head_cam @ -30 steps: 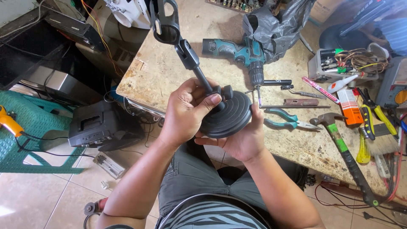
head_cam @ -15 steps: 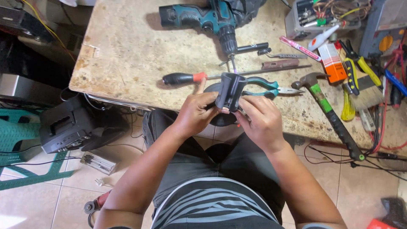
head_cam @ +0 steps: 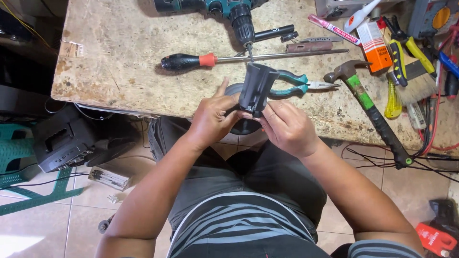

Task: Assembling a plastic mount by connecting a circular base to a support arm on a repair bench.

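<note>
Hands meet over the near edge of the table point(head_cam: 119, 71), which is a rough, speckled stone slab with a chipped rim. The left hand point(head_cam: 213, 117) and the right hand point(head_cam: 287, 126) are close together, both clamped on a black plastic part point(head_cam: 257, 88). It is a boxy piece with smooth ribs and an open top, and it sits on a round dark base that peeks out under the fingers.

Just behind the part lie pliers point(head_cam: 299, 83) with soft teal grips. Farther back a long screwdriver point(head_cam: 239, 58) lies flat, its handle black with an orange band and its shaft thin shiny metal. A teal drill point(head_cam: 224, 12) rests at the far edge, pointing at the part. To the right a hammer point(head_cam: 368, 105) with a green and black handle slants off the near edge. A brush point(head_cam: 416, 81) with pale bristles lies near the right edge.
</note>
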